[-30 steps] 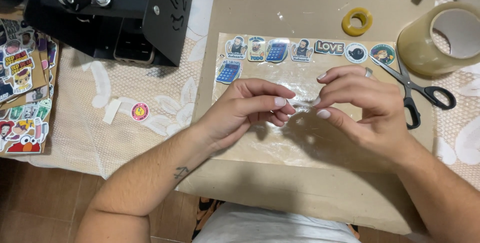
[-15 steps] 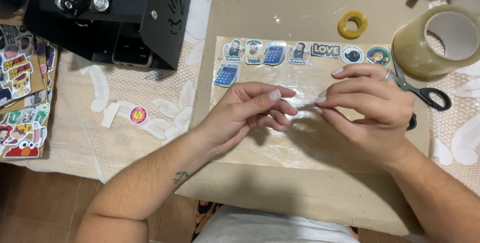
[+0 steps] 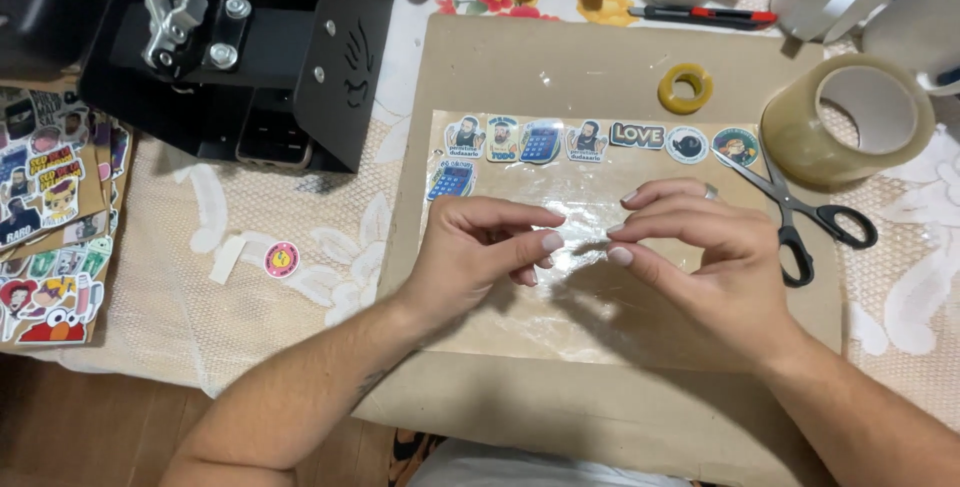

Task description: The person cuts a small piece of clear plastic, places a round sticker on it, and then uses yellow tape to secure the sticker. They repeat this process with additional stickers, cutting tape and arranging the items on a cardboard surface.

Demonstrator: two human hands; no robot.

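Centrally, the left hand (image 3: 480, 252) and the right hand (image 3: 700, 247) meet fingertip to fingertip above a glossy transparent plastic sheet (image 3: 590, 297). Both hands are closed in a pinch on a small clear scrap of film (image 3: 578, 237), thumb against forefinger on each side; the scrap is pale and its outline is hard to make out. The sheet lies flat on a large rectangular brown cardboard board (image 3: 600, 67), which rests on the counter (image 3: 180, 307) covered by a cream lace cloth.

At 12 o'clock from the hands, a row of small cut-out stickers (image 3: 590, 139) runs along the sheet's far edge, with one blue calculator-shaped sticker (image 3: 450, 181) set just below the row at 10 o'clock. At 2 o'clock, black-handled steel scissors (image 3: 800, 212) lie on the board, just beside the right hand. Farther out at 2 o'clock stands a wide roll of clear packing tape (image 3: 850, 122), and at 1 o'clock a small yellow tape ring (image 3: 685, 87).

At 10 o'clock, a black metal press machine (image 3: 250, 47) sits on the counter. At 9 o'clock, a single round pink sticker (image 3: 281, 259) lies on the cloth, and colourful sticker sheets (image 3: 50, 217) are stacked at the counter's left edge.
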